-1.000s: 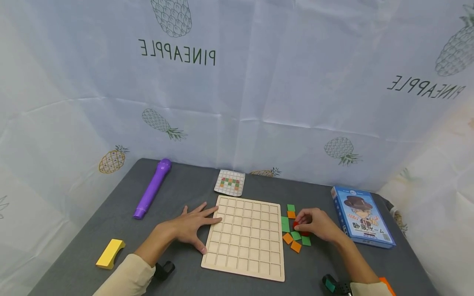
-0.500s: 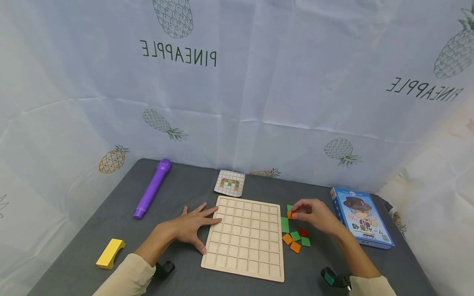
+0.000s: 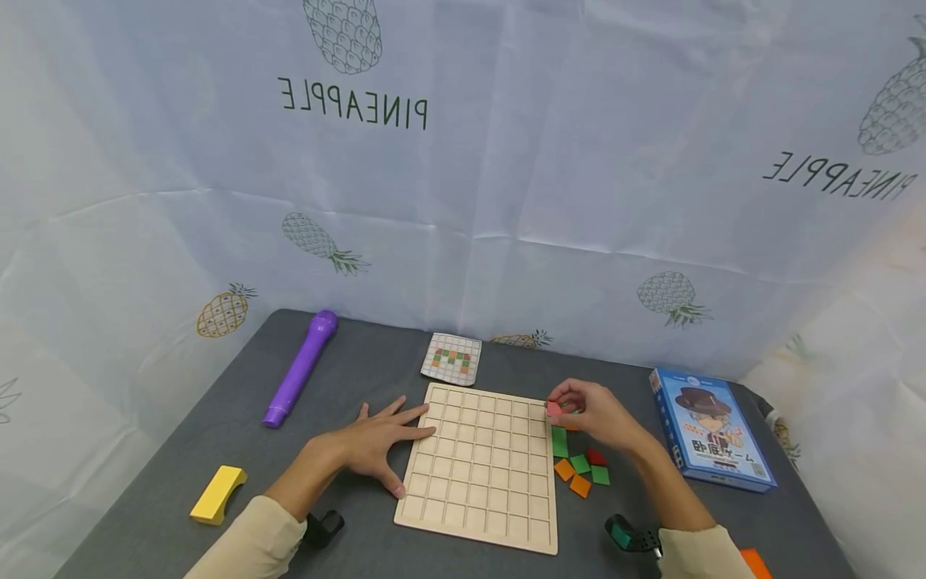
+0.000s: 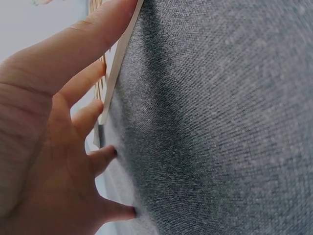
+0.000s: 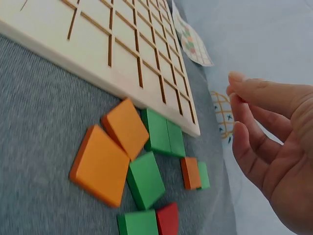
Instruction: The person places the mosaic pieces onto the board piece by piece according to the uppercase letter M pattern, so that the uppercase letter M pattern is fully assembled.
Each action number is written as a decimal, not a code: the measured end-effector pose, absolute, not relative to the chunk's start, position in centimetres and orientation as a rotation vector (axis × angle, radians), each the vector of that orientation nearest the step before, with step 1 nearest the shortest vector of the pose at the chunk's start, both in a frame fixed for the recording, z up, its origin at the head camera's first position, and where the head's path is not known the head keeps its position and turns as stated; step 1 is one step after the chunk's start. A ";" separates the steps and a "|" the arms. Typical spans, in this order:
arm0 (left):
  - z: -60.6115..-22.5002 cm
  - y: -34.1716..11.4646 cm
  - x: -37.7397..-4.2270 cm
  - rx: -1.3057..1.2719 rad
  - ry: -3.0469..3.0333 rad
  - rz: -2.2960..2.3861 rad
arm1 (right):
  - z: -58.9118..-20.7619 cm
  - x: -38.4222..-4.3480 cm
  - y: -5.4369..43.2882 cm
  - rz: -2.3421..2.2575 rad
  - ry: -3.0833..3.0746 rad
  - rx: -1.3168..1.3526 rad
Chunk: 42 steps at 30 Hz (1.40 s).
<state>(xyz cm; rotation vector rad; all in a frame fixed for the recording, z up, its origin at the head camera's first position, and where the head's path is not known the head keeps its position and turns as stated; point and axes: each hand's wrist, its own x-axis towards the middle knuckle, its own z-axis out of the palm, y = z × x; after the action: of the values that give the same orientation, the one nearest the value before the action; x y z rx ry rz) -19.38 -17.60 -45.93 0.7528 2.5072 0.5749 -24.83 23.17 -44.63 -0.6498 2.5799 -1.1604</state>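
1. A thin red square tile (image 3: 554, 409) is pinched between the thumb and fingers of the right hand (image 3: 589, 410).
2. The tile is held at the far right corner of a pale wooden grid board (image 3: 481, 474); whether the board is touched by it cannot be told.
3. The left hand (image 3: 372, 442) is spread, with its fingers extended; the board's left edge is touched by its thumb and index finger.
4. Just beside the board's right edge, two green square tiles (image 3: 559, 441) are set side by side.
5. Nearer the person, two orange square tiles (image 3: 581, 486) are grouped with further green tiles (image 3: 600, 475) and a second red tile (image 3: 596, 457).
6. A white card with a coloured grid pattern (image 3: 452, 359) is placed beyond the board's far edge.
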 end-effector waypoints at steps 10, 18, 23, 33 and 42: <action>-45.9 -17.6 -19.3 0.764 2.498 0.579 | -45.2 -25.3 20.1 -1.172 2.490 -0.690; -46.3 -17.7 -19.3 0.770 2.504 0.592 | -45.8 -25.5 17.3 -1.169 2.484 -0.751; -46.2 -17.8 -19.2 0.767 2.508 0.595 | -46.1 -25.5 15.6 -1.189 2.454 -0.791; -46.2 -17.7 -19.3 0.735 2.520 0.574 | -46.5 -25.3 13.2 -1.192 2.405 -0.875; -46.2 -17.7 -19.5 0.724 2.523 0.567 | -46.6 -25.4 11.1 -1.150 2.414 -0.885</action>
<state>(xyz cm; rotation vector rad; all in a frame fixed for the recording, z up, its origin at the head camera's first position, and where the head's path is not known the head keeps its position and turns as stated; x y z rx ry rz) -19.46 -17.69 -46.19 0.7242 2.5225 0.5669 -25.39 11.07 -46.55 -0.8851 2.4139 -1.1496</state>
